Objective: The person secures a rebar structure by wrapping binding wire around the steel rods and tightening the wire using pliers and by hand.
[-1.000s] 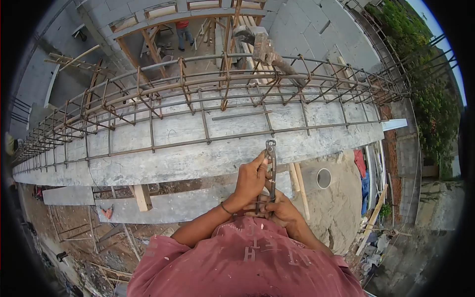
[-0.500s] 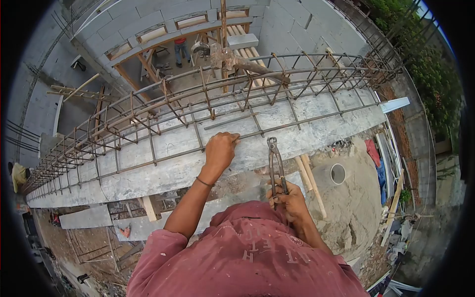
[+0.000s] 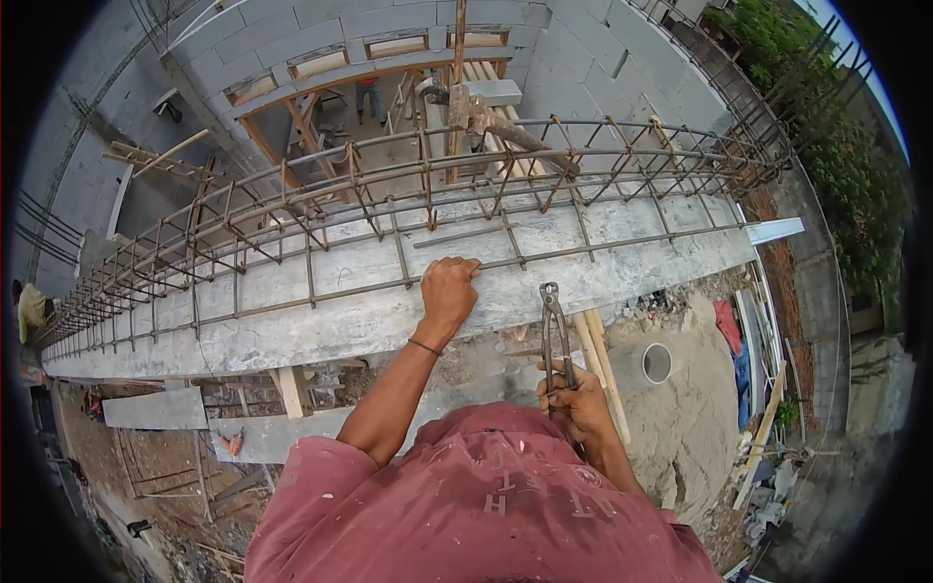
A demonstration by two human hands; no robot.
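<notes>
My left hand (image 3: pixel 450 291) is closed, its fingers at the near lengthwise rod of a rebar cage (image 3: pixel 369 288). The fingertips are partly hidden behind the knuckles. Close to my chest, my right hand (image 3: pixel 581 400) grips the handles of a pair of pincers (image 3: pixel 547 328), jaws pointing up and away from me. The cage lies along a grey formwork board (image 3: pixel 360 321), its stirrups crossing the long rods. A short loose-looking rod (image 3: pixel 465 235) lies just beyond my left hand.
A round wooden post (image 3: pixel 525 134) rests across the cage's far side. Below are a sand heap (image 3: pixel 695 418) with a pipe opening (image 3: pixel 657 363) and wooden poles (image 3: pixel 598 360). Two other people are far off, one beyond the cage (image 3: pixel 370 100), one at the left end (image 3: pixel 34 306).
The camera view has shifted slightly, so the scene sits a little differently. My left hand stays at the rod, and the right still holds the pincers, their handles slightly closer together.
</notes>
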